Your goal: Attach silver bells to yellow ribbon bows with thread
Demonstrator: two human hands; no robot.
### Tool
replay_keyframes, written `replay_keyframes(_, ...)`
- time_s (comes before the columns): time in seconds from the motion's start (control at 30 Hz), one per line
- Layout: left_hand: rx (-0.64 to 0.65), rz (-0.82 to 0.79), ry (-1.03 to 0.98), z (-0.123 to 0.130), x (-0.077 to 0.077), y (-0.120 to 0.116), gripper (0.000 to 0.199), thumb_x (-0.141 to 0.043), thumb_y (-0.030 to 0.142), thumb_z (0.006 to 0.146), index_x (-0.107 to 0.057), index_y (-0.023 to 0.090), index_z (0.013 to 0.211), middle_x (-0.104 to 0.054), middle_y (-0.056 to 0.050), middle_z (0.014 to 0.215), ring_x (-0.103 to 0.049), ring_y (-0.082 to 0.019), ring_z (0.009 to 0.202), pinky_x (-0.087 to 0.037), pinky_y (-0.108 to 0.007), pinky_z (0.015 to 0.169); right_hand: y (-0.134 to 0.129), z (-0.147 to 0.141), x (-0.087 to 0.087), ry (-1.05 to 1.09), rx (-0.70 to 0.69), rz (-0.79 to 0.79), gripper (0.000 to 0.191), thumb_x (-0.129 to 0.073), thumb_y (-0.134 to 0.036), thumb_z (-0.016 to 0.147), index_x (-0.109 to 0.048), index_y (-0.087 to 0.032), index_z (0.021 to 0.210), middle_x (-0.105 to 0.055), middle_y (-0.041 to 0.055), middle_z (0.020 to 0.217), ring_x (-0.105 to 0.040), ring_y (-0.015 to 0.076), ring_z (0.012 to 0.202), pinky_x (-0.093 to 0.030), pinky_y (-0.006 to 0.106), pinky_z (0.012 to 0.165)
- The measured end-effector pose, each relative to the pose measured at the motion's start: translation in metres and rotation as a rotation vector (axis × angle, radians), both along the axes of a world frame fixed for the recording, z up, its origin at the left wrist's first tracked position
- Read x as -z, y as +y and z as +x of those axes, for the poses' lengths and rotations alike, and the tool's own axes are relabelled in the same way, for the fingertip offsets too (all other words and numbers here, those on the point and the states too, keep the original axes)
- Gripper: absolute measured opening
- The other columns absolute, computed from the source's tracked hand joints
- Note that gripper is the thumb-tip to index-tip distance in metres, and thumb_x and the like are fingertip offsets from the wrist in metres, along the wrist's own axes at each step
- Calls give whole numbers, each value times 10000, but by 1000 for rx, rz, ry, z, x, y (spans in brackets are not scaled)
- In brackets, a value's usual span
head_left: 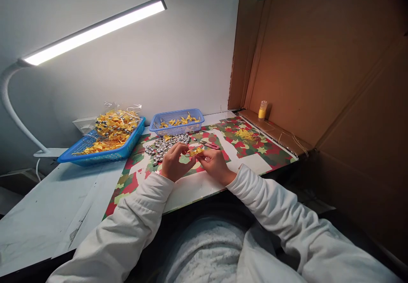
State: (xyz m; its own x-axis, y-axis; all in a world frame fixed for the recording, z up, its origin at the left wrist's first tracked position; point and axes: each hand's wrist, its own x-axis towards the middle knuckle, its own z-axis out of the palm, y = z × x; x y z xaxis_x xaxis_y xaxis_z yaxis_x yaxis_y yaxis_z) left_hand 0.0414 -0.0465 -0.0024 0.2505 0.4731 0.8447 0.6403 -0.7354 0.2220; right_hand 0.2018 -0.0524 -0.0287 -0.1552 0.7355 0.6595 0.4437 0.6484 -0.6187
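Over the near part of the table, my right hand (216, 165) pinches a small yellow ribbon piece (196, 151) between thumb and fingers. My left hand (175, 162) is curled at the left end of the same piece, its fingertips closed on it; the exact grip is too small to make out. Just behind the left hand lies a heap of small silver bells (167, 146), with a bit of yellow ribbon on top. A pink-handled cutting tool (209, 145) rests on the camouflage-patterned sheet behind my right hand.
A blue basket (127, 146) at the left is piled with yellow ribbon pieces and bells. Behind the heap stands a paler blue basket (202, 123) with yellow pieces. Yellow threads (246, 134) lie right, near a small yellow bottle (262, 111) and cardboard wall (306, 70). A lamp (95, 30) hangs upper left.
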Motion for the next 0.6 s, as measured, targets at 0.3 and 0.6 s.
replay_keyframes(0.3,-6,154,52,-1,1,2,66,-637,180,732,-623,222,682,-632,-19,728,-613,-165,690,-524,-296,656,2,0,2,-47,13,45,179,-587,-183,837,-704,-191,702,-686,34,657,-599,154,600,-422,272,595)
replay_keyframes(0.6,15,-39,-56,2,1,1,88,-608,190,745,-598,197,658,-620,-23,746,-571,-129,640,-492,-255,559,0,0,0,-54,25,51,183,-588,-164,826,-671,-189,665,-690,38,675,-609,160,621,-431,276,618)
